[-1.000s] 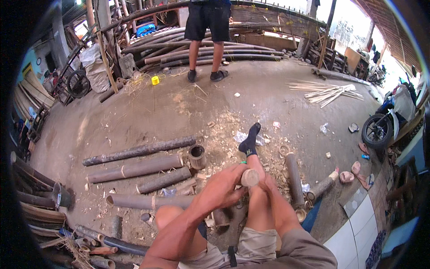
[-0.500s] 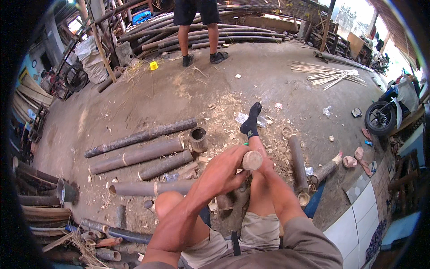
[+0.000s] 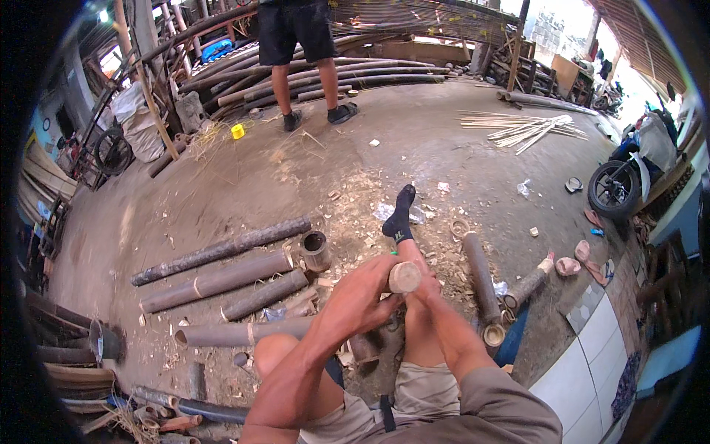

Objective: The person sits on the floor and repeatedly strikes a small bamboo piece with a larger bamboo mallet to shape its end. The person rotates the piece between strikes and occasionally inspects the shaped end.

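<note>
My left hand is closed around a round wooden piece whose pale flat end faces up, above the gap between my legs. My right hand is close beside it at my shin; its fingers are mostly hidden, and what they hold does not show. Below my left wrist stands a brown bamboo piece, partly covered. Just beyond my hands, an upright hollow bamboo section rests on the floor. Left of it lie a dark rough pole, a bamboo tube and a shorter tube.
More bamboo tubes lie at right and near my left knee. Wood chips litter the floor. A person stands far off before stacked poles. Pale strips and a motorbike are at right.
The whole view has shifted, so the floor things sit a little farther left. Both hands keep nearly the same pose, with the wooden piece still in my left hand.
</note>
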A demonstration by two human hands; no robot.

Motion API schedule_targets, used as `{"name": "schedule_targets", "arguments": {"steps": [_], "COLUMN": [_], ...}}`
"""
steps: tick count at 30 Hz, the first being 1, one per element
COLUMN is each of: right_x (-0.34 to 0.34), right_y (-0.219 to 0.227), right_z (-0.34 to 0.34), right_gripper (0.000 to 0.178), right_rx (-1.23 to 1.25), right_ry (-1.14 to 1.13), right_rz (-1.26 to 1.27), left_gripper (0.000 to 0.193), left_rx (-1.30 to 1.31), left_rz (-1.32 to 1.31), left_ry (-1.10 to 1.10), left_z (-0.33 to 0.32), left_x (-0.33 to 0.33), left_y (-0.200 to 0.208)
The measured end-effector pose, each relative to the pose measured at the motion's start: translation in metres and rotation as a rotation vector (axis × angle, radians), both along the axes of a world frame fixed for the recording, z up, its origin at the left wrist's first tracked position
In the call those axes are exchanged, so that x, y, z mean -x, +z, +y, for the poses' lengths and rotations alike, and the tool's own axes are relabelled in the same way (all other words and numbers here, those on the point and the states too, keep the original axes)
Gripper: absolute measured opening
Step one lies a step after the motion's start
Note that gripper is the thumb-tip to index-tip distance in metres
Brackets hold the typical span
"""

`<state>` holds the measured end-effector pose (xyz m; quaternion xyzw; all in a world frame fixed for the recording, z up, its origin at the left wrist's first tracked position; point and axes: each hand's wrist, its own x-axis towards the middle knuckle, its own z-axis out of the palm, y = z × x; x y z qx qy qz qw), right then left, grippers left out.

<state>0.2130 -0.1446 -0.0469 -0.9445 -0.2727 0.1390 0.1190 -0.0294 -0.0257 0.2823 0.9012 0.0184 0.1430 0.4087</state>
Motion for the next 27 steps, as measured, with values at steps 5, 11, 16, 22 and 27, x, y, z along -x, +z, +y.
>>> {"name": "schedule_targets", "arguments": {"steps": [5,11,16,22,27], "right_x": [0.002,0.000,-0.003,-0.002,-0.003], "right_y": [0.001,0.005,0.003,-0.001,0.000], "right_z": [0.001,0.002,-0.001,0.001,0.007], "right_gripper": [0.066,0.066,0.067,0.067,0.067], "right_rx": [-0.006,-0.014,-0.012,-0.013,-0.017], "right_ry": [-0.004,-0.016,-0.027,-0.029,-0.030], "right_rz": [0.003,0.005,0.003,0.010,0.013], "left_gripper": [0.047,0.047,0.047,0.047,0.046], "left_rx": [0.007,0.012,0.048,0.027,0.039], "left_rz": [0.029,0.034,0.030,0.029,0.039], "left_ry": [0.033,0.072,0.079,0.078,0.074], "left_z": [-0.002,-0.002,0.001,-0.001,-0.001], "left_x": [0.003,0.009,0.008,0.007,0.006], "left_y": [0.002,0.004,0.003,0.007,0.006]}}
